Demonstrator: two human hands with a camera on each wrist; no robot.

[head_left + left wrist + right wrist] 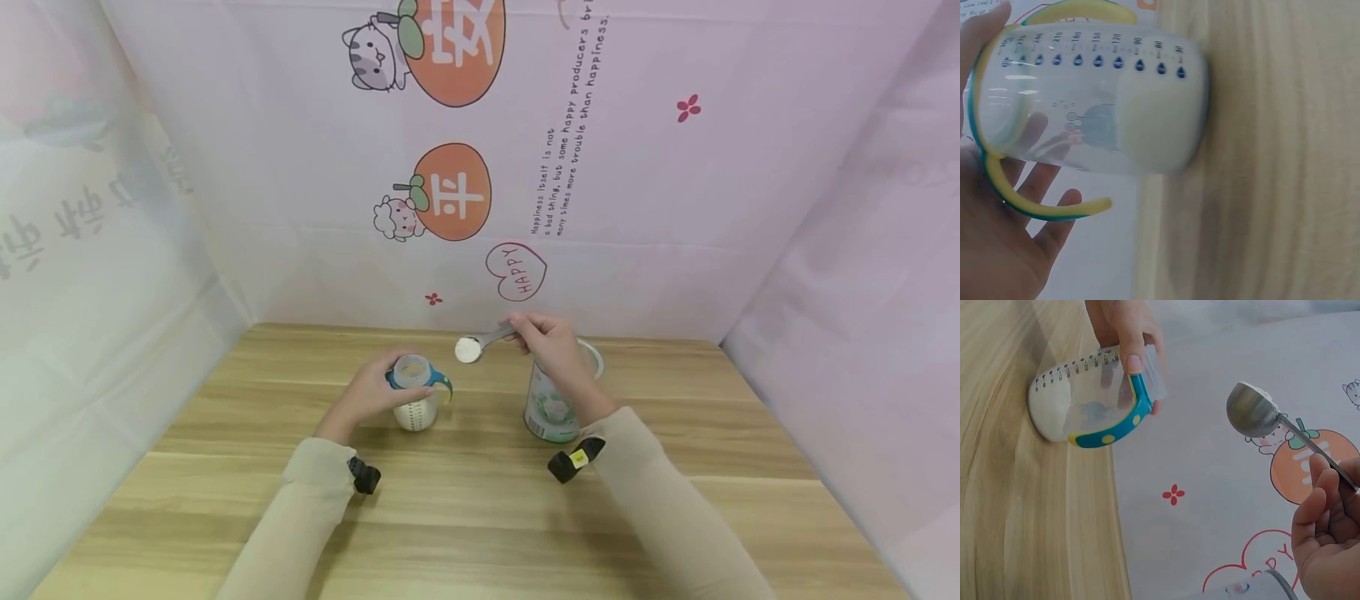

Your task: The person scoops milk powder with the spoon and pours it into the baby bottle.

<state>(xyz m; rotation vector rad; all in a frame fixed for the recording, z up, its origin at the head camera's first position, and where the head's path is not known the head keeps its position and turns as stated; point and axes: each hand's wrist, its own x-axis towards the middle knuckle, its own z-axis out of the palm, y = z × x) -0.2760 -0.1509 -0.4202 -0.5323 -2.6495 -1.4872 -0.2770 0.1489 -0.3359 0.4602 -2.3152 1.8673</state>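
My left hand (375,389) curls round the neck of a clear baby bottle (1079,100), which stands upright on the table. It has blue-and-yellow handles (1110,434), printed volume marks and white contents in its lower part. The bottle's top is uncovered. In the head view my right hand (551,346) pinches the handle of a metal measuring spoon (1252,411). White powder (468,350) fills the spoon's round bowl, held in the air to the right of the bottle and apart from it. Behind the right wrist stands a tin can (543,404) with a green-and-white label, partly hidden.
The wooden tabletop (465,517) carries the bottle and the can. A printed cloth (637,208) hangs at the back, and pale cloth walls (847,317) close in both sides. Each sleeve bears a black wrist camera (576,458).
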